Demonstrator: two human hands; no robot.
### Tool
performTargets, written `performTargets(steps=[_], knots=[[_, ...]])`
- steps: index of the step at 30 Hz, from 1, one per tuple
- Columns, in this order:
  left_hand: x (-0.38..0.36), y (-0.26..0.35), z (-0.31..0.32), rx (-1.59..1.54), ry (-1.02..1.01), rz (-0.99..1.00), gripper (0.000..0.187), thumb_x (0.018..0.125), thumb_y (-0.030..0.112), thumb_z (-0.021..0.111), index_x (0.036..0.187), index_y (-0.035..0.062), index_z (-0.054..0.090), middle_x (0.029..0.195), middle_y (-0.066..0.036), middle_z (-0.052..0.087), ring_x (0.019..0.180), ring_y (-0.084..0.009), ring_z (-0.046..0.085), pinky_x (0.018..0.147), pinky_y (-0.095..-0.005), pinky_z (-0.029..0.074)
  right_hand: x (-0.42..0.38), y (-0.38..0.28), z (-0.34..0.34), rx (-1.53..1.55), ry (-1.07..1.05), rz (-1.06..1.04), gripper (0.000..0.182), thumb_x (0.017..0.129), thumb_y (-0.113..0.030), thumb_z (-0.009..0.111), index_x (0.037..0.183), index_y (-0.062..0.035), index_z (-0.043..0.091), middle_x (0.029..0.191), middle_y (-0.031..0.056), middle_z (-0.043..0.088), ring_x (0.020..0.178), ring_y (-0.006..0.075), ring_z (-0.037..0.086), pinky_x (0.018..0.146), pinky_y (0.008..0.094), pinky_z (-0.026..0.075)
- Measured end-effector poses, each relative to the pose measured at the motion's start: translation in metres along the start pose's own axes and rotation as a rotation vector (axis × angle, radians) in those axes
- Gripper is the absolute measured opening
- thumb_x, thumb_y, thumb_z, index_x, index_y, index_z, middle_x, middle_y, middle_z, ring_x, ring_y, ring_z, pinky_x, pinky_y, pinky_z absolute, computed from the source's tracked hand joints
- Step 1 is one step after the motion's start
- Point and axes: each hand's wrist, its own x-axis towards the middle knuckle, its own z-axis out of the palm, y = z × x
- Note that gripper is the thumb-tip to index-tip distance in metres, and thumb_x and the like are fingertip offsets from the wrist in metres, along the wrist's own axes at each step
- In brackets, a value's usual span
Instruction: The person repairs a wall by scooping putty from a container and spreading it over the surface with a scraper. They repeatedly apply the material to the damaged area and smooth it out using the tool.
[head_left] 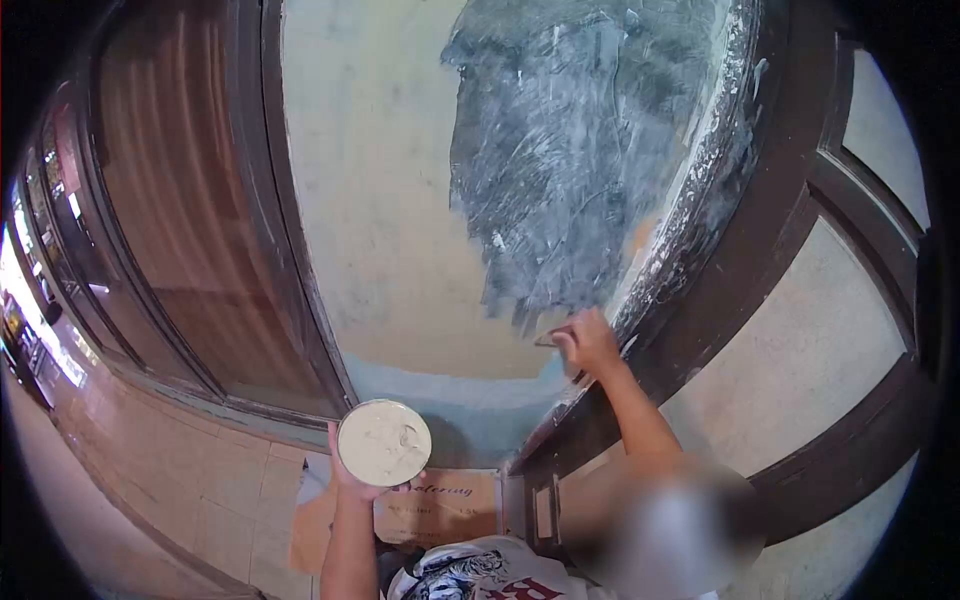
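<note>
A smooth cream wall [385, 220] between dark wooden frames [262, 150] bears a streaked grey patch [555, 160]. The left hand [356, 482], fingers partly spread and curved, supports a round tub [386, 402] of pale paste [375, 440], mouth facing up. The right hand [592, 343] has its fingers closed on a thin, flat scraper [546, 340] just below the patch. Its visible end points left, long axis near horizontal; wall contact cannot be determined.
</note>
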Motion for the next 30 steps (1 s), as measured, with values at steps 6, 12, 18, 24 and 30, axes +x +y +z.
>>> performTargets(steps=[6, 12, 18, 24, 30], knots=[[0.000, 0.006, 0.001, 0.095, -0.026, -0.007, 0.106, 0.078, 0.093, 0.036, 0.152, 0.0171, 0.040, 0.143, -0.030, 0.050, 0.106, -0.0646, 0.058, 0.054, -0.0671, 0.054, 0.057, -0.013, -0.028, -0.035, 0.191, 0.049, 0.021, 0.084, -0.017, 0.075, 0.092, -0.0033, 0.062, 0.091, 0.0172, 0.060, 0.089, 0.0394, 0.055, 0.079, 0.0480, 0.044], [-0.006, -0.003, -0.005, 0.069, 0.095, 0.122, 0.108, 0.080, 0.091, 0.037, 0.151, 0.0099, 0.041, 0.144, -0.028, 0.050, 0.115, -0.0550, 0.058, 0.082, -0.0700, 0.051, -0.018, -0.008, 0.006, -0.021, -0.088, 0.057, 0.021, 0.085, -0.021, 0.075, 0.090, -0.0044, 0.063, 0.088, 0.0177, 0.058, 0.087, 0.0409, 0.054, 0.078, 0.0493, 0.043], [0.001, -0.003, 0.015, -0.174, 0.250, 0.136, 0.109, 0.077, 0.094, 0.036, 0.155, 0.0180, 0.033, 0.141, -0.032, 0.050, 0.101, -0.0672, 0.057, 0.060, -0.0655, 0.059, 0.061, -0.014, -0.029, -0.044, 0.294, 0.097, 0.023, 0.087, -0.026, 0.073, 0.089, -0.0053, 0.063, 0.088, 0.0180, 0.057, 0.089, 0.0407, 0.054, 0.077, 0.0505, 0.042], [-0.007, -0.003, -0.003, -0.095, 0.195, 0.143, 0.109, 0.078, 0.093, 0.037, 0.155, 0.0164, 0.034, 0.142, -0.032, 0.048, 0.103, -0.0676, 0.056, 0.062, -0.0643, 0.060, -0.025, -0.004, 0.008, -0.092, -0.242, 0.044, 0.024, 0.086, -0.020, 0.073, 0.094, -0.0015, 0.060, 0.089, 0.0183, 0.057, 0.088, 0.0407, 0.054, 0.077, 0.0513, 0.042], [-0.008, -0.001, 0.016, -0.049, 0.189, 0.156, 0.109, 0.077, 0.094, 0.037, 0.154, 0.0169, 0.035, 0.142, -0.032, 0.049, 0.102, -0.0666, 0.057, 0.061, -0.0636, 0.059, 0.038, 0.001, -0.020, -0.096, 0.166, 0.017, 0.020, 0.085, -0.017, 0.075, 0.088, -0.0029, 0.061, 0.088, 0.0186, 0.057, 0.083, 0.0409, 0.054, 0.072, 0.0496, 0.041]])
